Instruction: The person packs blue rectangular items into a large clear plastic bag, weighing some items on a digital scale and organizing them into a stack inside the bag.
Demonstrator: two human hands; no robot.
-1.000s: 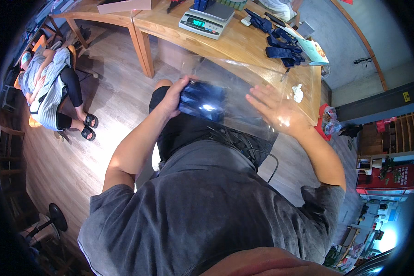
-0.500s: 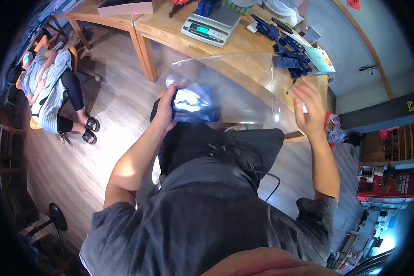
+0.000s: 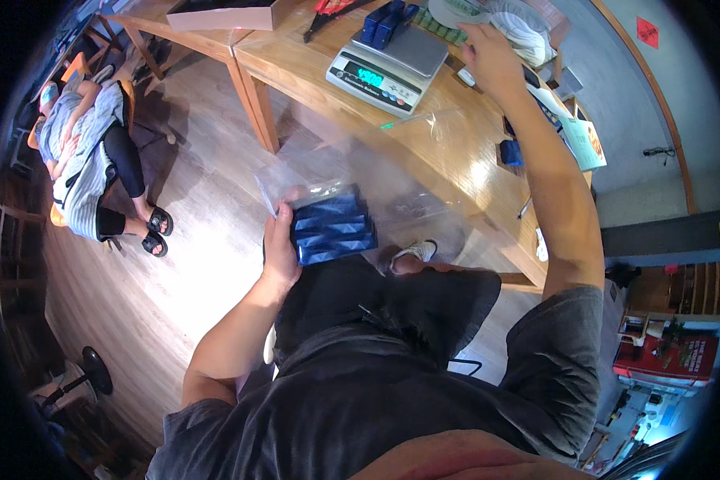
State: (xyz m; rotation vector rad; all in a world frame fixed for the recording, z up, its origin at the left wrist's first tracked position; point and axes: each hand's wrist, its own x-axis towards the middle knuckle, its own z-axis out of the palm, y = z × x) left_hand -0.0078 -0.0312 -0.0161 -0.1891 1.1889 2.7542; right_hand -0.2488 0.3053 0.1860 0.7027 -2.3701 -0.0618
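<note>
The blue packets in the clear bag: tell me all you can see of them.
The blue packets are a small stack of dark, glossy, foil-like pouches with creased faces, lying roughly flat. They sit inside a clear plastic bag that is much larger than the stack and stretches up toward the table. The left hand grips the stack through the bag from its left side, above the person's lap. Their number cannot be told.

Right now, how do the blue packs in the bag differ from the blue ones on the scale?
The blue packs in the clear bag lie flat, stacked, held by the left hand low off the table. The blue packs on the scale stand upright, unbagged, untouched; the right hand reaches past them. Both look dark blue.
</note>
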